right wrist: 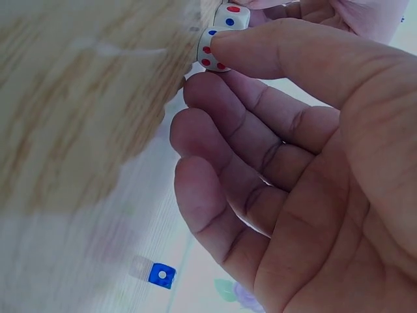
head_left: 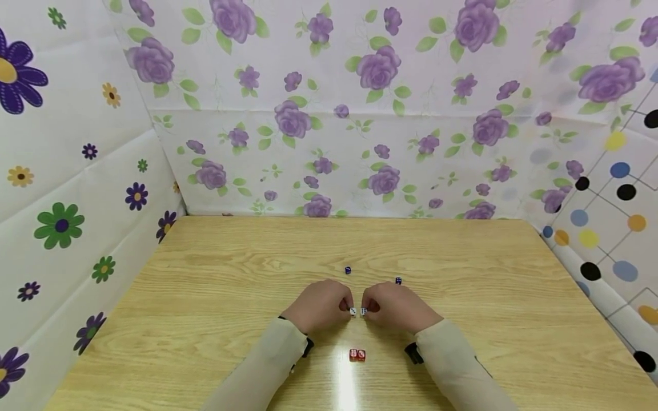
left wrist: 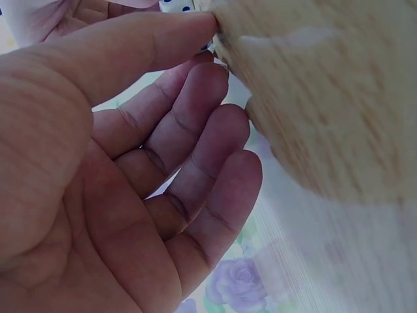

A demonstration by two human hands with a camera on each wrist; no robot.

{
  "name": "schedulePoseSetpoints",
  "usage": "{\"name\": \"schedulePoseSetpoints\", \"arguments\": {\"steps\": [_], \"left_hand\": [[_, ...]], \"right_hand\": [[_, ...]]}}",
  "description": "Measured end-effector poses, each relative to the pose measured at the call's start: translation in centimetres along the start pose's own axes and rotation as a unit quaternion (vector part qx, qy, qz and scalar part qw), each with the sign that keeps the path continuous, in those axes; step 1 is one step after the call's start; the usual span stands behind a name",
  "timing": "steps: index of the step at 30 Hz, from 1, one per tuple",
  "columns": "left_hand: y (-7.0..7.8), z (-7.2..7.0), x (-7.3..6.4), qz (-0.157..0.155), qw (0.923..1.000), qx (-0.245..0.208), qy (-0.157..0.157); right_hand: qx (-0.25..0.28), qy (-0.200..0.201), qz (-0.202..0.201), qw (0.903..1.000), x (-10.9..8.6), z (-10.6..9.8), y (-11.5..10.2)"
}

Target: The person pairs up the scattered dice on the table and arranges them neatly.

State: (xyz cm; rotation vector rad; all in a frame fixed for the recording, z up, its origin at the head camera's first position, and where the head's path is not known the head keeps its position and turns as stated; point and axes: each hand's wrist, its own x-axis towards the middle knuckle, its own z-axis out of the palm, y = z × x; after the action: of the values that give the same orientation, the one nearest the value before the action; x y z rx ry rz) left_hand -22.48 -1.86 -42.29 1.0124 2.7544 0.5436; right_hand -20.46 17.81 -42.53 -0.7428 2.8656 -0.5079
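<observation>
Over the middle of the table, my left hand [head_left: 323,305] pinches a white die [head_left: 352,311] between thumb and index finger. Facing it, my right hand [head_left: 398,307] holds a second white die [head_left: 363,311] the same way, a small gap between the two. In the right wrist view the right-hand die [right wrist: 207,60] shows red and blue pips under the thumb, and the other white die [right wrist: 232,15] lies just beyond. The left thumb largely covers its die in the left wrist view. The other fingers of both hands are loosely bent.
Two red dice, a left one [head_left: 353,355] and a right one [head_left: 361,355], sit side by side nearer me. Beyond the hands lie one blue die [head_left: 348,270] and another blue die [head_left: 398,281] by the right knuckles. Flowered cloth [head_left: 319,165] walls the wooden table [head_left: 231,268].
</observation>
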Motion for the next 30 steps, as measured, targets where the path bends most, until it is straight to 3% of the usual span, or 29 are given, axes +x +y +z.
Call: {"name": "schedulePoseSetpoints", "arguments": {"steps": [11, 30], "left_hand": [[0.38, -0.39, -0.10, 0.003, 1.0000, 0.005, 0.002], [0.40, 0.19, -0.10, -0.006, 0.9999, -0.010, -0.002]], "right_hand": [[-0.006, 0.010, -0.006, 0.9999, 0.13, -0.13, -0.50], [-0.009, 0.012, -0.015, 0.9998, 0.04, 0.04, -0.75]]}}
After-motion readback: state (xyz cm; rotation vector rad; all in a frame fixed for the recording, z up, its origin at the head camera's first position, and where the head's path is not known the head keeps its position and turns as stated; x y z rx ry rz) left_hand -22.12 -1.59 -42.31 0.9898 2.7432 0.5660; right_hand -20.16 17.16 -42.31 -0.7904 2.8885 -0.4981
